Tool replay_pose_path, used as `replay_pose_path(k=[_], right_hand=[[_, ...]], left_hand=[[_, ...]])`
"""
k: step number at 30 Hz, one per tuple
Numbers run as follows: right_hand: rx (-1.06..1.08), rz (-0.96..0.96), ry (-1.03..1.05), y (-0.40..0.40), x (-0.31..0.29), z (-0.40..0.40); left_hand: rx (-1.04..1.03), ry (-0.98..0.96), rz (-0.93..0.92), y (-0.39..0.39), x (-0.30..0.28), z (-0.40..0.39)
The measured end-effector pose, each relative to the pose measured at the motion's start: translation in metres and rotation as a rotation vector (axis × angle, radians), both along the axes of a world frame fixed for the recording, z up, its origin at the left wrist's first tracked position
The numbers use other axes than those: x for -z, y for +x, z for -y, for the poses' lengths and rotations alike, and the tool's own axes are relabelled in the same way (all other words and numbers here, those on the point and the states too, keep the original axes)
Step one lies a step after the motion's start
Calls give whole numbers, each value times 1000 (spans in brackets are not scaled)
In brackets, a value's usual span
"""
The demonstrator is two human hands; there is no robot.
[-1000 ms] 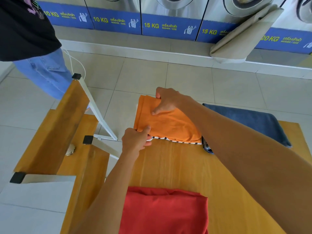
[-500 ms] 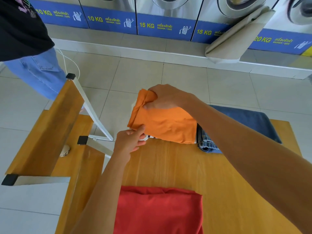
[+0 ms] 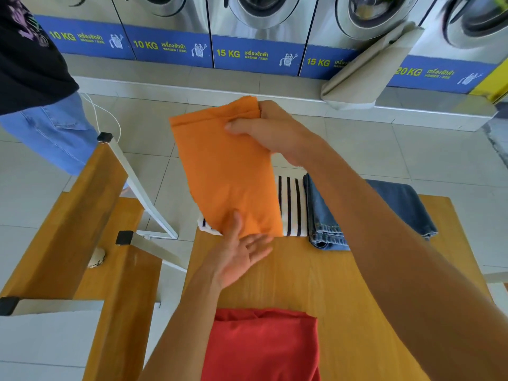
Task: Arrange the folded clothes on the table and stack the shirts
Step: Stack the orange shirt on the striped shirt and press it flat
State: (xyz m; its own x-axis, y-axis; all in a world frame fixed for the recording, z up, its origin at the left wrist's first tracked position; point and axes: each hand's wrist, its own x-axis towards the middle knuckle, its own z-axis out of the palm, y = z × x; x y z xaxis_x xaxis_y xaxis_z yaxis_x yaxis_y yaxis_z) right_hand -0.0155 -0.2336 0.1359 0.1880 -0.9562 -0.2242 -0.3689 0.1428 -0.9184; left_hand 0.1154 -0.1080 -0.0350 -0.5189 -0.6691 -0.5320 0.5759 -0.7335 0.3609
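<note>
My right hand (image 3: 270, 133) grips the far edge of a folded orange shirt (image 3: 225, 171) and holds it lifted and tilted above the wooden table (image 3: 316, 276). My left hand (image 3: 239, 254) is palm up with fingers spread under the shirt's near edge, its thumb touching the cloth. Beneath the orange shirt lies a folded white shirt with dark stripes (image 3: 291, 207) at the table's far edge. Folded blue jeans (image 3: 327, 218) lie right beside it. A folded red shirt (image 3: 264, 345) rests at the near edge.
A wooden bench with white metal legs (image 3: 82, 204) stands to the left of the table. A person in a black top and blue jeans (image 3: 38, 100) stands at far left. Washing machines (image 3: 255, 28) line the far wall, a beige cloth (image 3: 365, 70) hanging from one.
My right hand has raised the orange shirt off the striped shirt, uncovering it. My left hand has let go of the near corner and opened palm up beneath it.
</note>
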Motion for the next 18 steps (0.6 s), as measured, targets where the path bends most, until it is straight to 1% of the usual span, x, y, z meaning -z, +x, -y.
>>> replay_pose_path(k=[1,2,3,5,7,9,11,12,14,18], right_hand=[[65,84,10,-3,3,-3],[129,157,22,-7,8,-6],[194,218,38,-13,15,-10],[314,326,70,-31,35,-20],[403,422,114,-51,57,-30],[453,496,171,-70,79,-42],[466,519,238,-82,99,-52],[469,496,270,-85,108,-57],[489,364,334,-84,125,-63],[514,-66,443,-75,149,-66]], left_hand=[[-158,39,-105,1,0,4],[-280,49,-137,4,-3,10],[-358,30,-109,7,-6,17],[-401,-54,62,17,-11,34],[-351,-162,281,29,-16,52],[-319,-218,484,39,-20,71],[-299,-242,699,46,-22,90],[-270,-265,807,48,-22,99],[-182,-338,992,47,-17,113],[41,-407,1277,43,0,127]])
